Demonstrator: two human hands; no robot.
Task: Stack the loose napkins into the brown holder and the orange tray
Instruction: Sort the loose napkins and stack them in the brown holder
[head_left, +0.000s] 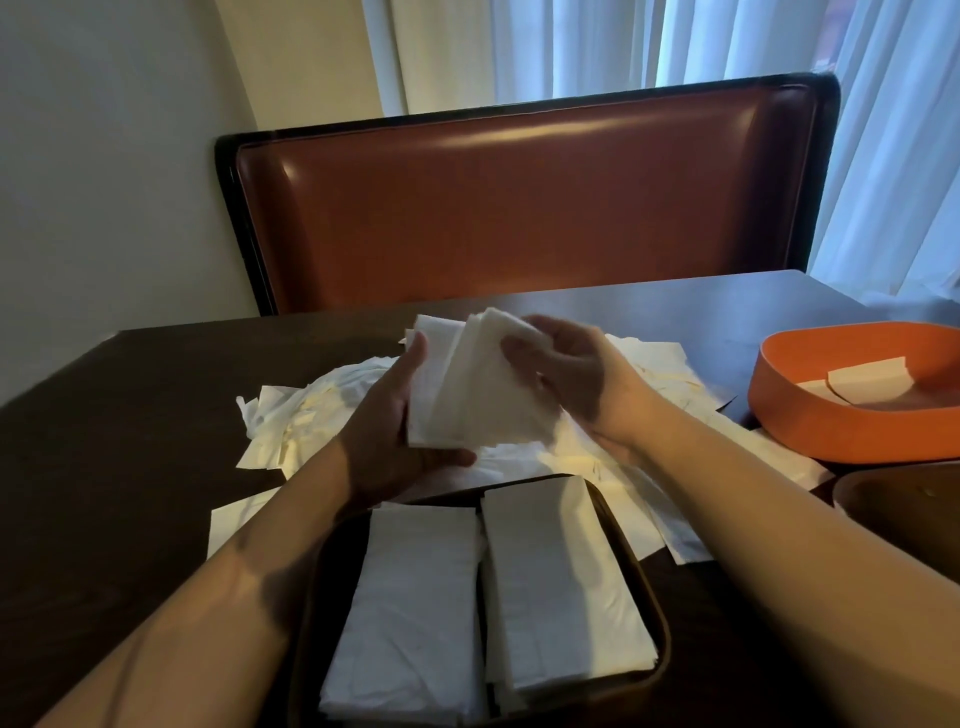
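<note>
Left hand: the left hand (387, 431) is raised above the bench, palm turned inward; its fingers curl under the lower left corner and left edge of a bundle of napkins (478, 384), thumb lying along the bundle's left side; it grips the bundle.
Right hand: the right hand (566, 369) comes in from the right, its fingers pinching the upper right part of the same bundle, thumb on the near face; the tips are blurred.
Bundle of napkins: several white sheets fanned slightly at the top, held tilted in the air between both hands, above the loose pile and just beyond the brown holder.
Loose napkins: a scattered white pile (291, 415) lies on the dark bench (114, 441), spreading from left of the hands to under the right forearm; some sheets reach beside the orange tray.
Brown holder: the brown holder (657, 613) sits nearest the camera, between the forearms; 2 white stacks lie side by side in it, the left stack (415, 613) and the right stack (556, 587) touching along their long edges.
Orange tray: the orange tray (810, 415) stands at the right edge of the bench, well apart from the holder; a few napkins (867, 382) lie flat inside it.
Background: a brown padded seat back (519, 208) stands behind the bench; pale curtains (779, 41) hang behind it.
</note>
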